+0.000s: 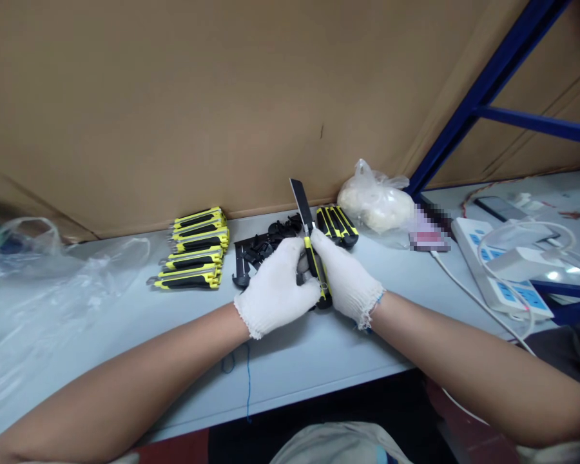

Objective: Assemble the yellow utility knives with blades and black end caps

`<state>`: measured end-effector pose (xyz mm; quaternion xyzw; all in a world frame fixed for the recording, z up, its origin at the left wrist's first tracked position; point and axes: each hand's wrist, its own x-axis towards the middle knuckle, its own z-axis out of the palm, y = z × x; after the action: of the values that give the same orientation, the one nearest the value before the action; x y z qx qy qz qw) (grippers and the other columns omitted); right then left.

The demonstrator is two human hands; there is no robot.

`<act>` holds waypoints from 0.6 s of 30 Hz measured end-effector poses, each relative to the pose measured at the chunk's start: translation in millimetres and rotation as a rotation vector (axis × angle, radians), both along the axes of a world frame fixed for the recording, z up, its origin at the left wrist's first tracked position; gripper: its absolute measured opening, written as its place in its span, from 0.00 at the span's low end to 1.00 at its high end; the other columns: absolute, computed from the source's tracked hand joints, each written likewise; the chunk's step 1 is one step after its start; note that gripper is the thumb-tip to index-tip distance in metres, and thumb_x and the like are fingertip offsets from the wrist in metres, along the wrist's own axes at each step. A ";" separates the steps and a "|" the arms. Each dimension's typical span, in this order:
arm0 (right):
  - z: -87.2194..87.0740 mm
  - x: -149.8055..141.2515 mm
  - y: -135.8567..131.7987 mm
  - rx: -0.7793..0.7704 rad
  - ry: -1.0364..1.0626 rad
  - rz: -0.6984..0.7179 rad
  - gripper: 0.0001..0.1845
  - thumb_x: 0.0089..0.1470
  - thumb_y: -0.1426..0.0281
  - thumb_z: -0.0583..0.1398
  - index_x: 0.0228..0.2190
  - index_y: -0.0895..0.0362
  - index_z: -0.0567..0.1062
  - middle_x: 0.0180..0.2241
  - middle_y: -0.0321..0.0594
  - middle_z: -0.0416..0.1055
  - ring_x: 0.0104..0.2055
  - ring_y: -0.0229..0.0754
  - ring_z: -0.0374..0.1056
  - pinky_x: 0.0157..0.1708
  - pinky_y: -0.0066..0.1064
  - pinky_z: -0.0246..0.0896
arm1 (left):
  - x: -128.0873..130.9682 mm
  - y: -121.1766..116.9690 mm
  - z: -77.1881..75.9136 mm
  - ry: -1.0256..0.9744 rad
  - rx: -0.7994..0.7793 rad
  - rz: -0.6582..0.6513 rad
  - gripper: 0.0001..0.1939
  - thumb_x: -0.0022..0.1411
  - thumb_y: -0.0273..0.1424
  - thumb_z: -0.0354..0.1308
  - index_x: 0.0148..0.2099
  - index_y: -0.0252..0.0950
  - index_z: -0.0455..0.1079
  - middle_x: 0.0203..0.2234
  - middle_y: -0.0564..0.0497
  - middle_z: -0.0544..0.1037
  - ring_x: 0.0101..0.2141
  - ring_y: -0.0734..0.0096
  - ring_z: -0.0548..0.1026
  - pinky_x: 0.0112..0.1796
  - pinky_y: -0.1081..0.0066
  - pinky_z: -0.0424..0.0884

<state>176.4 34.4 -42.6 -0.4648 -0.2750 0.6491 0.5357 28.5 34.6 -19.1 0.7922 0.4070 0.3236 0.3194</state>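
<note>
Both of my hands wear white knit gloves and meet over the middle of the table. My left hand [281,283] is closed around the handle of a yellow-and-black utility knife [311,258], whose dark wide blade points up and away from me. My right hand [343,270] grips the same knife from the other side, its fingertips near the base of the blade. Behind my left hand lies a pile of small black plastic parts [258,248]. A row of several yellow-and-black utility knives [196,248] lies to the left. More such knives [337,224] lie just behind my right hand.
A tied plastic bag with pale contents [377,196] sits at the back right. Beyond it are a white power strip [497,267], cables and a phone [500,209]. Clear plastic sheeting [53,303] covers the left. A cardboard wall [222,96] and blue metal frame [464,109] stand behind.
</note>
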 end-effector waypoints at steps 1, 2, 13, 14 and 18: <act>1.5 -0.1 0.2 0.007 -0.015 0.002 0.27 0.54 0.43 0.71 0.36 0.53 0.79 0.28 0.42 0.78 0.29 0.45 0.73 0.26 0.35 0.69 | 0.3 -0.4 -0.5 0.005 0.009 0.012 0.23 0.56 0.25 0.62 0.55 0.37 0.70 0.41 0.47 0.78 0.37 0.61 0.76 0.39 0.62 0.74; 3.6 0.0 0.0 0.019 -0.030 0.006 0.26 0.55 0.44 0.71 0.33 0.54 0.79 0.27 0.41 0.77 0.28 0.44 0.72 0.26 0.34 0.68 | 0.7 -0.9 -0.6 0.000 0.015 0.023 0.24 0.56 0.25 0.62 0.56 0.37 0.70 0.41 0.47 0.77 0.37 0.62 0.76 0.39 0.62 0.74; 23.6 5.1 -12.2 0.124 -0.168 0.214 0.25 0.64 0.46 0.63 0.29 0.54 0.72 0.20 0.36 0.69 0.17 0.40 0.64 0.17 0.33 0.63 | -3.4 1.0 -4.5 -0.357 -0.324 -0.023 0.18 0.69 0.34 0.59 0.59 0.39 0.70 0.33 0.51 0.79 0.27 0.64 0.79 0.34 0.62 0.78; 24.3 5.4 -13.5 0.123 -0.136 0.243 0.24 0.64 0.47 0.63 0.30 0.53 0.72 0.19 0.34 0.67 0.16 0.40 0.63 0.16 0.33 0.62 | -4.0 4.2 -6.7 -0.439 -0.383 -0.026 0.18 0.70 0.36 0.59 0.59 0.39 0.70 0.31 0.51 0.79 0.27 0.63 0.79 0.34 0.61 0.79; 25.3 6.1 -19.1 0.091 0.056 0.293 0.20 0.63 0.50 0.66 0.37 0.53 0.71 0.21 0.30 0.67 0.17 0.37 0.61 0.16 0.31 0.63 | -2.9 18.0 -11.0 -0.748 -0.477 -0.009 0.20 0.67 0.40 0.65 0.56 0.35 0.75 0.38 0.44 0.83 0.38 0.59 0.81 0.43 0.60 0.79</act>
<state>182.5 15.3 -17.3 -0.3767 -0.3539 0.7200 0.4632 25.6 52.5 -30.1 0.5265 0.3233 0.4836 0.6200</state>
